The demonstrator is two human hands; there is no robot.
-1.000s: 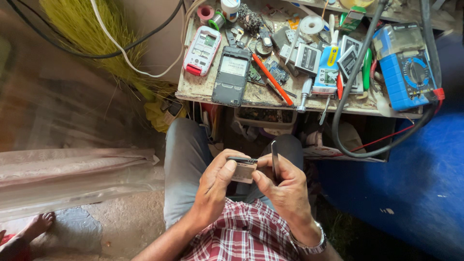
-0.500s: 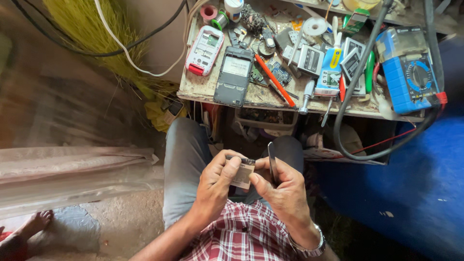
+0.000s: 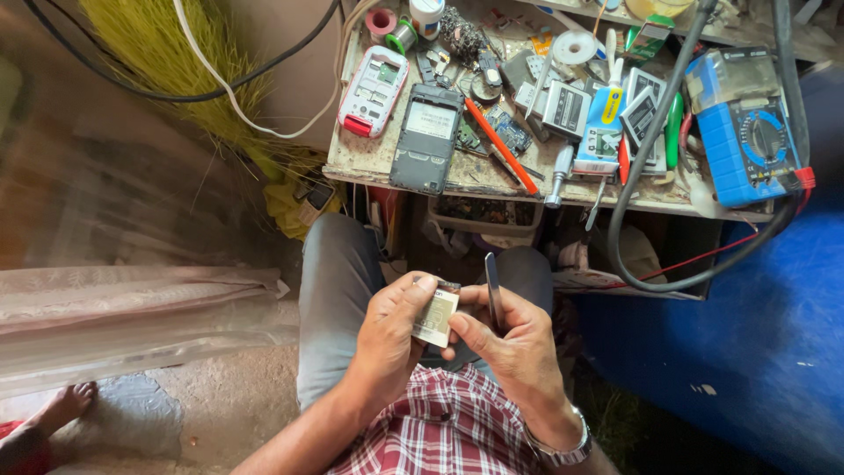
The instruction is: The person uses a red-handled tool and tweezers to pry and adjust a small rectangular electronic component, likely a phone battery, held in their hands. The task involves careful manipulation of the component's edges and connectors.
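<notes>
While our left hand [image 3: 391,330] pinches the small pale battery [image 3: 435,315], our right hand [image 3: 510,339] steadies its edge and grips thin tweezers [image 3: 494,290].
We hold it over our lap, below the cluttered workbench [image 3: 369,158] and dark phone [image 3: 426,139].

The person sits before a cluttered workbench [image 3: 369,163], knees under its front edge. Over the lap, the left hand [image 3: 391,339] and right hand [image 3: 505,339] meet — between them a small flat battery [image 3: 435,315], with a thin tool [image 3: 493,290] standing upright just right of it, in the right hand. On the bench, an opened phone [image 3: 427,139] lies near the front edge; a second phone [image 3: 374,91] lies to its left, a screwdriver [image 3: 501,146] to its right. A multimeter [image 3: 747,141] sits at the bench's far right — a thick cable [image 3: 651,132] runs down beside it. A bare foot [image 3: 66,406] rests on the floor, far left.
</notes>
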